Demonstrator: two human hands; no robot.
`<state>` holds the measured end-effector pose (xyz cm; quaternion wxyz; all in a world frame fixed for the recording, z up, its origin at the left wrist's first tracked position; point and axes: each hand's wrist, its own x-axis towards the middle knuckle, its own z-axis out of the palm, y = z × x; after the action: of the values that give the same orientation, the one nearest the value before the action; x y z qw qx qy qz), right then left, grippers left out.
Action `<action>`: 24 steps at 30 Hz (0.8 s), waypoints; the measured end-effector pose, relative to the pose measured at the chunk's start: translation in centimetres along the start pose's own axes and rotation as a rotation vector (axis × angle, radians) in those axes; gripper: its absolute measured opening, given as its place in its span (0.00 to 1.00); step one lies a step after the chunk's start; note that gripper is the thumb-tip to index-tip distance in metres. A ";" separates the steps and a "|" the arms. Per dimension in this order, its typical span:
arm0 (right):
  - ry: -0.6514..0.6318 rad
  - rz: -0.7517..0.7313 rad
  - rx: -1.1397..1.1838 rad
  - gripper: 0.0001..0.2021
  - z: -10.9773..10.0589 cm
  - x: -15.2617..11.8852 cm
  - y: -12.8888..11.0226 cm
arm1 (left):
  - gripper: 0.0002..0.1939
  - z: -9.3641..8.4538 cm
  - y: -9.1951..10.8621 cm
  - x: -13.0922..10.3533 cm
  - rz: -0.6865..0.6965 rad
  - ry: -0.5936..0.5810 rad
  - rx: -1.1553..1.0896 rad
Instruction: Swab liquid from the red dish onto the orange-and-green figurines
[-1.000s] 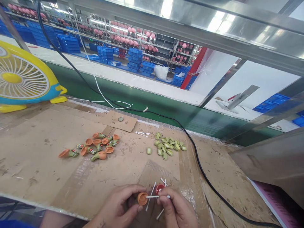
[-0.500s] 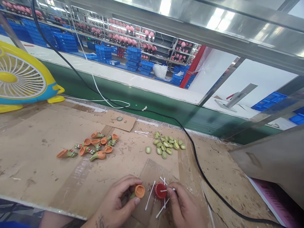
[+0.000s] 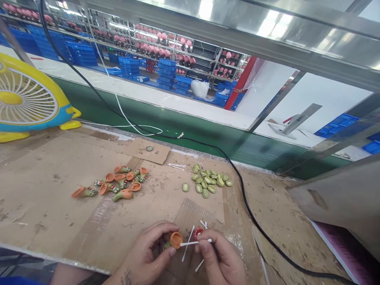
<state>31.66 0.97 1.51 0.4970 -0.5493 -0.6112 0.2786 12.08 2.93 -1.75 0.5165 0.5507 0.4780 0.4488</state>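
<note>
Cardboard bench, swab (image 3: pixel 194 242) lying crosswise.

Both hands low in view, close together, fingertips nearly meeting. Left hand (image 3: pixel 148 255): palm turned inward, thumb and curled fingers pinched shut at the tips, a tattoo visible on the wrist. Right hand (image 3: pixel 221 261): back facing up, thumb and forefinger pinched closed, remaining fingers curled under. Forearms enter from the bottom edge.

Small orange-cupped toy piece (image 3: pixel 175 240) with green stem, pinched upright-tilted, white cotton swab (image 3: pixel 194 242) held level, tip touching the orange cup
</note>
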 end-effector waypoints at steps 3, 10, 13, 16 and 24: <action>-0.055 -0.063 -0.023 0.20 0.5 0.3 0.3 | 0.12 0.3 0.5 -0.2 -0.043 0.032 -0.031; -0.046 -0.178 -0.062 0.16 0.0 0.6 0.7 | 0.12 0.0 0.0 -0.1 -0.057 0.024 0.011; 0.001 -0.149 -0.048 0.14 -1.0 0.7 0.7 | 0.13 -0.5 -1.2 0.1 -0.047 -0.033 -0.022; 0.045 -0.056 -0.088 0.14 -2.2 0.7 1.0 | 0.17 -1.0 -2.7 0.4 -0.055 -0.035 -0.108; -0.064 -0.052 -0.232 0.14 -3.5 0.4 2.7 | 0.20 -1.0 -2.4 0.2 -0.071 -0.051 -0.066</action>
<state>35.98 1.26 0.45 0.4173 -0.5780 -0.6689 0.2105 10.97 3.32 -4.11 0.5621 0.5273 0.4688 0.4316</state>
